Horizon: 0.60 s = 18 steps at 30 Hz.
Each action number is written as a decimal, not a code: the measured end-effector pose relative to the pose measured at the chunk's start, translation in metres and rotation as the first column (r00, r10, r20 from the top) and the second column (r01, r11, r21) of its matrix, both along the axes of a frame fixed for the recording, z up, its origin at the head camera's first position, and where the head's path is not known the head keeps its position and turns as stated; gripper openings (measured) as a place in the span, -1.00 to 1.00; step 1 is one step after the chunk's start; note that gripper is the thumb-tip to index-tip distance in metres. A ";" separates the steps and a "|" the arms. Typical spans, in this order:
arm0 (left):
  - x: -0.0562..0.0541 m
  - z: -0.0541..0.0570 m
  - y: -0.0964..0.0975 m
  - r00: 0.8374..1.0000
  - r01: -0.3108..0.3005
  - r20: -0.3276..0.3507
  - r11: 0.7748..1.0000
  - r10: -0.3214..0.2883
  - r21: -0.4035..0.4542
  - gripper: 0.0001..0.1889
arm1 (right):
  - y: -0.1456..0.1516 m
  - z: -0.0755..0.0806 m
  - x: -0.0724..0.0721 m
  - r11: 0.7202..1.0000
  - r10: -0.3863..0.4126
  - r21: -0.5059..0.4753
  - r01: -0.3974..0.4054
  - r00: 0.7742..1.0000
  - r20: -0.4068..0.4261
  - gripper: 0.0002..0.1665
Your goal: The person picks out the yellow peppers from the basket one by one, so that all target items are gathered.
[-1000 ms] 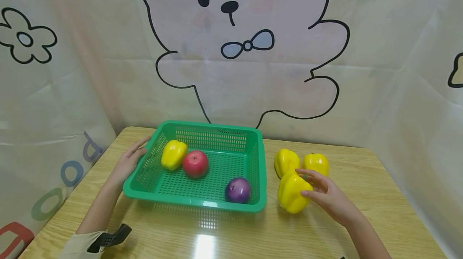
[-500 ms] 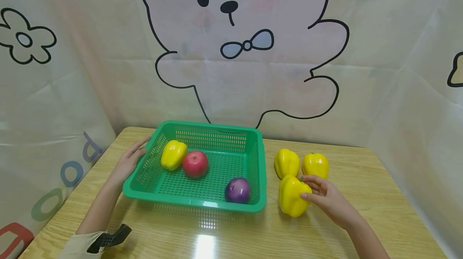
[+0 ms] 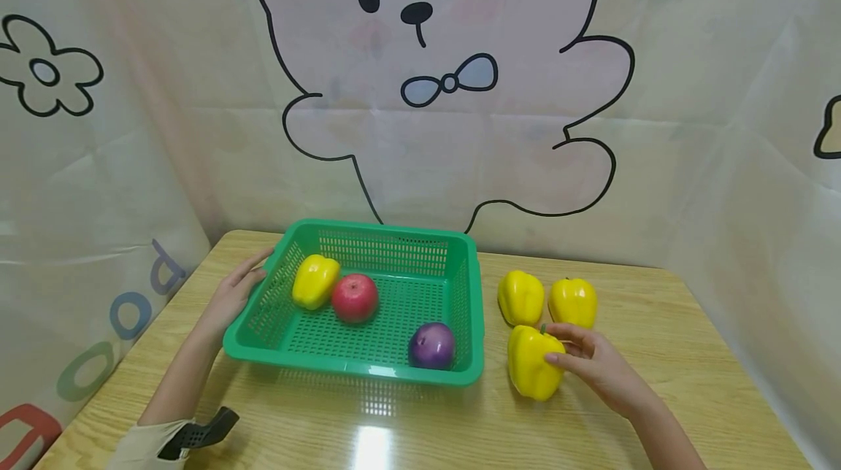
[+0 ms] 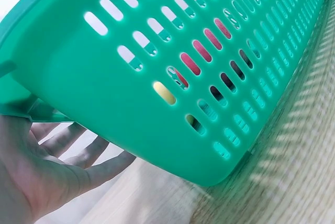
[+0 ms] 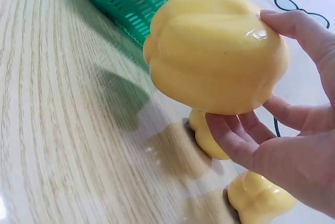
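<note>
My right hand (image 3: 594, 364) pinches a shiny yellow bell pepper (image 3: 534, 368) between thumb and fingers, its green stem towards the hand. In the right wrist view this bell pepper (image 5: 214, 51) is held over the table, its shadow apart from it. My left hand (image 3: 236, 295) rests against the left end of a green slotted basket (image 3: 368, 366). In the left wrist view, the fingers of this hand (image 4: 47, 171) lie spread at the outside of the basket's end wall (image 4: 104, 98). Inside the basket are another yellow bell pepper (image 3: 317, 282), a red apple (image 3: 355, 298) and a round purple vegetable (image 3: 431, 345).
Two more yellow bell peppers stand behind the held one, a left pepper (image 3: 521, 297) and a right pepper (image 3: 574, 301). The wooden table (image 3: 657, 353) ends at a cloth backdrop (image 3: 690, 185) with a cartoon bear. A black strap (image 3: 197, 435) circles the left wrist.
The held bell pepper has moved a little towards me and turned, so its green stem shows more. My right hand has lowered with it. My left hand and the basket stay put.
</note>
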<state>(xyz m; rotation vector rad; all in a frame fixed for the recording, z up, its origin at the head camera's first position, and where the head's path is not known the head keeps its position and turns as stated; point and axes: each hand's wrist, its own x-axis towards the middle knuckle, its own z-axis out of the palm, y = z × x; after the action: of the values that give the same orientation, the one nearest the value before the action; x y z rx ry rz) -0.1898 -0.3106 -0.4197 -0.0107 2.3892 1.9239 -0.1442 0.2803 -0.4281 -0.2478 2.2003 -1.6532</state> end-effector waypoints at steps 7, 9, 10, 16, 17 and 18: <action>0.000 0.000 0.000 1.000 0.004 -0.007 1.000 -0.004 0.004 -0.32 | 0.002 -0.005 -0.001 1.000 0.005 -0.018 -0.004 1.000 0.019 -0.23; 0.000 0.000 0.000 1.000 0.002 -0.006 1.000 -0.002 0.006 -0.32 | 0.003 -0.006 -0.001 1.000 -0.003 -0.018 0.004 0.999 0.036 -0.23; 0.000 0.000 0.000 1.000 0.002 -0.005 1.000 -0.002 0.006 -0.32 | 0.002 -0.006 -0.001 1.000 -0.007 -0.019 0.008 0.999 0.043 -0.22; 0.000 0.000 0.000 1.000 0.003 -0.003 1.000 -0.003 0.002 -0.32 | 0.002 -0.007 -0.001 1.000 -0.014 -0.022 0.015 0.999 0.048 -0.23; 0.000 0.000 0.000 1.000 0.002 -0.004 1.000 -0.002 0.002 -0.32 | 0.001 -0.007 -0.001 1.000 -0.015 -0.022 0.016 0.999 0.047 -0.23; -0.001 0.000 0.000 1.000 0.001 -0.005 1.000 -0.001 -0.001 -0.32 | 0.001 -0.007 -0.001 1.000 -0.014 -0.022 0.015 0.999 0.047 -0.23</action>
<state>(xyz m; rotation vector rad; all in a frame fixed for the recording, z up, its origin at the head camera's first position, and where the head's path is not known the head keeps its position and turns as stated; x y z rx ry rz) -0.1903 -0.3106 -0.4199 -0.0047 2.3936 1.9246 -0.1456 0.2815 -0.4350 -0.1972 2.1555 -1.6752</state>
